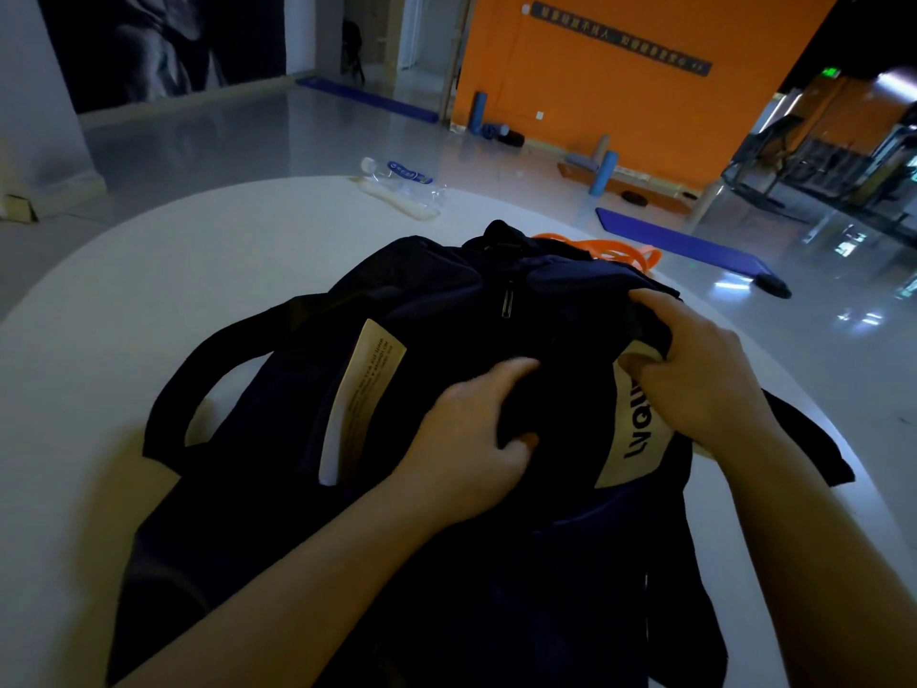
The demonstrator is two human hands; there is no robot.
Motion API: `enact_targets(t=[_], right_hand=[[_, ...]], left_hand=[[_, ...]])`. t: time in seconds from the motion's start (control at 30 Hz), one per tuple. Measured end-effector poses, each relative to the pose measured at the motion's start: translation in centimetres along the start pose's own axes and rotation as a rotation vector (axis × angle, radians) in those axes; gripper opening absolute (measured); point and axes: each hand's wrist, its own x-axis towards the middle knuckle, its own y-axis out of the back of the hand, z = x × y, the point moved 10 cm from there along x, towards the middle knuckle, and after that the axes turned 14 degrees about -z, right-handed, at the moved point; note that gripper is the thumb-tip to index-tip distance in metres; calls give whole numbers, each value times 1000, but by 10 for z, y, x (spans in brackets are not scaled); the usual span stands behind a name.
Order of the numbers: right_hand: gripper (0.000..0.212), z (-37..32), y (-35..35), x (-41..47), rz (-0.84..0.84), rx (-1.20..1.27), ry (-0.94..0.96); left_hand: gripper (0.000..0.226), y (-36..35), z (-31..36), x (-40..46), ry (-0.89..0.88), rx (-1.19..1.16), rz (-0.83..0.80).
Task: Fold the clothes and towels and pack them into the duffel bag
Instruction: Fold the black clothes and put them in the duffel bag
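A dark navy duffel bag (446,315) lies across the white round table (149,270), with a cream label (364,384) on its left side and a cream logo panel (637,439) on its right. My left hand (476,429) grips a dark fold of fabric at the middle of the bag. My right hand (694,360) clutches the bag's dark edge just above the logo panel. A black strap loop (218,369) lies to the left. What is inside the bag is hidden.
An orange band (615,250) peeks out behind the bag. A plastic water bottle (402,178) and a pale cloth strip (397,201) lie at the table's far edge. Blue mats (685,245) and foam rollers lie on the floor beyond.
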Motion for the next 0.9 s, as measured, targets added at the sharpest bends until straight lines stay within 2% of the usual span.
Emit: enact_targets(t=[0.07, 0.13, 0.23, 0.27, 0.33, 0.43, 0.53, 0.67, 0.73, 0.8, 0.9], right_hand=[[61, 4, 5, -3, 17, -2, -8], [60, 11, 8, -7, 28, 2, -22], [58, 26, 6, -12, 10, -6, -54], [58, 30, 4, -12, -7, -16, -65], [58, 35, -2, -10, -61, -80, -85], [64, 35, -13, -4, -147, -355, -125], [74, 45, -21, 4, -223, -538, -214], [70, 72, -34, 27, -321, -674, -288], [62, 86, -48, 37, -408, -666, -302], [54, 91, -59, 46, -432, -609, -269], [57, 91, -70, 60, -408, -530, -184]], left_hand=[[71, -32, 7, 14, 3, 32, -273], [67, -50, 5, 17, 6, -92, -401], [44, -39, 1, 19, -27, -376, -227], [39, -33, -3, 21, -12, -301, -150], [41, -28, -5, 31, 34, 79, -73], [58, -52, -5, 48, 117, 446, -256], [67, -70, -21, 56, 215, 460, -435], [91, -70, -24, 62, 239, 491, -459], [104, -65, -25, 65, 262, 489, -436], [105, -64, -25, 66, 274, 523, -446], [104, -67, -24, 69, 268, 553, -475]])
